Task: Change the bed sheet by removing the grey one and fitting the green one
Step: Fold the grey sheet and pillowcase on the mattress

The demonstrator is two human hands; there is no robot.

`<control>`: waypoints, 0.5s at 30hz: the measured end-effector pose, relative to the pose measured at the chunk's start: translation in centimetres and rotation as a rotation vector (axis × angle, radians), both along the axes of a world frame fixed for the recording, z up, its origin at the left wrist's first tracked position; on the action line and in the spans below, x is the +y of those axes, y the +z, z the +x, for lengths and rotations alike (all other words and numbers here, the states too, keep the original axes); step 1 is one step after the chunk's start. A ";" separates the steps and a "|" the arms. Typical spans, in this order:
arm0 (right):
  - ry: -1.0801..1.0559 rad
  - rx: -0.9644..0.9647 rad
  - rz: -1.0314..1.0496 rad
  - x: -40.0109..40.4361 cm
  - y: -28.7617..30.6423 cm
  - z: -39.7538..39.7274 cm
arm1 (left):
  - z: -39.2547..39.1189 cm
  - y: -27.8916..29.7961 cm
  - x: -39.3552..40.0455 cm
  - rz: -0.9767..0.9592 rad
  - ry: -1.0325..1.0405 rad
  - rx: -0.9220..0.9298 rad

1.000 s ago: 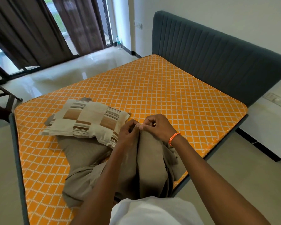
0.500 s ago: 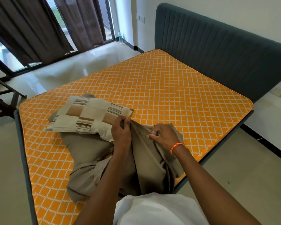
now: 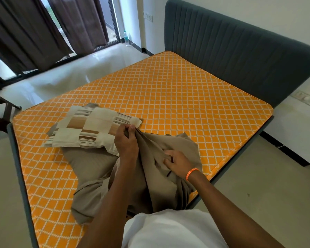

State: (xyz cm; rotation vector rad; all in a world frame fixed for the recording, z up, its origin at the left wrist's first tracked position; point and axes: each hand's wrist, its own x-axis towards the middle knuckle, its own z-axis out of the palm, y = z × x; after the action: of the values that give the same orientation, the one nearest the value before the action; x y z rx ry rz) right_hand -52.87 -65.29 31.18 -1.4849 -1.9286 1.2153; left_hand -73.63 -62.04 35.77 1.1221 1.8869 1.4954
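My left hand [image 3: 126, 143] pinches a raised fold of the grey sheet [image 3: 161, 178], while my right hand [image 3: 177, 162], an orange band at its wrist, curls its fingers into the cloth a little nearer and to the right. The sheet, a dull grey-brown, lies bunched and creased at the near edge of the bare orange mattress [image 3: 177, 97], spilling over that edge toward me. A striped pillow [image 3: 91, 128] rests on the heap's far left part. A dark headboard [image 3: 240, 58] stands at right.
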 end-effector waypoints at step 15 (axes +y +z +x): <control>-0.227 -0.684 -0.259 5.7 -1.6 9.9 | -0.1 -0.4 -0.3 0.014 0.117 0.012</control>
State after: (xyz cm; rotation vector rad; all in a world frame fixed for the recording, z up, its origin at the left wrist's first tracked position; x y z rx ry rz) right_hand -42.92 -59.59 29.59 -2.4256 -1.9505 0.9502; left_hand -73.71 -62.36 35.35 1.0446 1.9837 1.5705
